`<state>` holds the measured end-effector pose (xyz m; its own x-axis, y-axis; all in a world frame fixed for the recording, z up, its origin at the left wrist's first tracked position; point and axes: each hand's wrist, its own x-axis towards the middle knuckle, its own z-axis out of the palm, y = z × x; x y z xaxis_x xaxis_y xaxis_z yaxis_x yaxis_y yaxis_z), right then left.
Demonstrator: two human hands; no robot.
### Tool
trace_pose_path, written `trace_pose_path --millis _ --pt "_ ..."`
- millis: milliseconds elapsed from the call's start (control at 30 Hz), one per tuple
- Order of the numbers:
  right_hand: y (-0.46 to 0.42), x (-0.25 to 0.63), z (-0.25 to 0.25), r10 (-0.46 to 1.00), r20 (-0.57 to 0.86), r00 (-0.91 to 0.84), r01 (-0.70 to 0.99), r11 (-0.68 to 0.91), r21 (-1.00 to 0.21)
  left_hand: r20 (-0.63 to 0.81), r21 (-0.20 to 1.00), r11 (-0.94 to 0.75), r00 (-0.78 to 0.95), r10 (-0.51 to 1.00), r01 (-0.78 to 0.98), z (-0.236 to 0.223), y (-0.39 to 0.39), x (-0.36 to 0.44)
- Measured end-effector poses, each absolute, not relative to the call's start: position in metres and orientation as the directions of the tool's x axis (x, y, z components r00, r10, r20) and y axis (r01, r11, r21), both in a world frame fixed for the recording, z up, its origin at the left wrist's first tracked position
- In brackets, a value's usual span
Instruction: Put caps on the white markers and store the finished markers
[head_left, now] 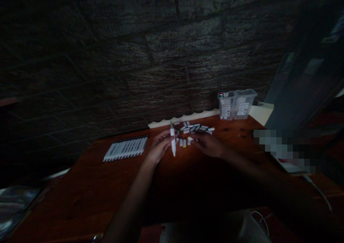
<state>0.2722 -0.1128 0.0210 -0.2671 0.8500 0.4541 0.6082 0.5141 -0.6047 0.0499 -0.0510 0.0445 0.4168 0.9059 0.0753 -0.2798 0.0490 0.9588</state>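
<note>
A white marker [173, 142] is pinched upright between the thumb and fingers of my left hand [159, 149]. Its grey end points up, and a small yellowish tip shows at the bottom, with no cap over it. To the right, my right hand [209, 144] has its fingertips closed on a white marker cap [189, 139] with a yellow end, low over the table. Between the hands stand more caps, among them one with a yellow end [184, 143]. Behind them lies a loose pile of white and grey caps [194, 128].
A row of white markers [125, 148] lies side by side on the wooden table [107, 193], left of my hands. Two clear plastic boxes [243, 105] stand at the back right against the dark brick wall [166, 74]. A white cable [319, 193] hangs at the right.
</note>
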Motion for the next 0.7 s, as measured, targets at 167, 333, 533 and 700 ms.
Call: trace_pose_path --millis 167,333,533,700 --pt "-0.109 0.271 0.028 0.92 0.391 -0.013 0.149 0.389 -0.909 -0.071 0.997 0.071 0.641 0.764 0.026 0.046 -0.06 0.048" --pt "-0.108 0.275 0.031 0.949 0.304 0.08 -0.14 0.312 -0.94 -0.14 0.987 0.05 0.676 0.724 0.151 0.047 -0.065 0.05" --pt "-0.113 0.271 0.032 0.936 0.347 -0.066 -0.064 0.343 -0.937 -0.115 0.988 0.007 0.69 0.715 0.157 0.047 -0.064 0.05" --pt "-0.121 0.269 0.041 0.907 0.391 -0.157 0.072 0.406 -0.911 -0.021 0.997 -0.043 0.734 0.679 0.068 0.047 -0.066 0.053"
